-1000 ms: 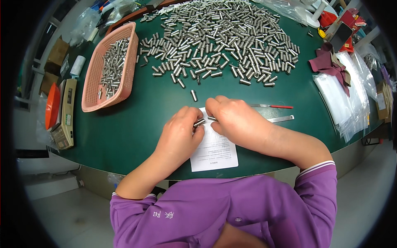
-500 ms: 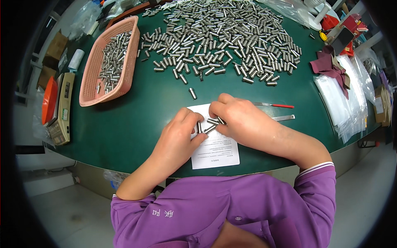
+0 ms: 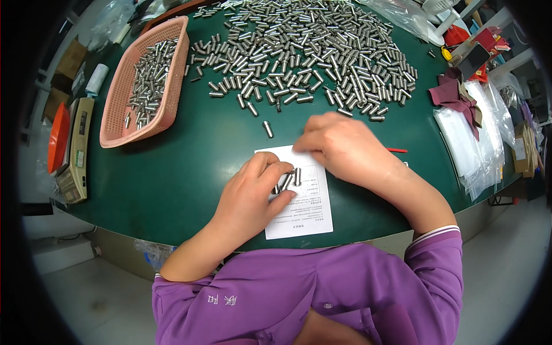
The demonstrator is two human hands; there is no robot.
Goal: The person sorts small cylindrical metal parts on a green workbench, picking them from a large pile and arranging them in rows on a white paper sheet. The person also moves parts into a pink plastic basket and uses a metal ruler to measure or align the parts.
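Observation:
Curled over a white printed sheet (image 3: 299, 219), my left hand (image 3: 248, 192) holds a few short silver metal pins (image 3: 288, 182) between its thumb and fingers. One of the pins stands at the open side of that grip, and the fingers partly cover the others. My right hand (image 3: 343, 145) is apart from them, above the sheet's upper right corner. Motion blurs its fingers, so I cannot tell whether anything is in them. A single headed pin (image 3: 268, 129) lies on the green table just beyond the sheet.
A large pile of similar pins (image 3: 310, 54) spreads across the far table. At the left stand a pink plastic basket (image 3: 107, 135) holding more pins and a scale (image 3: 73, 178). A red-handled tool (image 3: 398, 150) lies by my right wrist; plastic bags (image 3: 468, 144) and maroon cloth (image 3: 454, 95) lie farther right.
My right hand has drawn away from the pins, up and to the right. My left hand has moved slightly right and now holds the pins gathered together.

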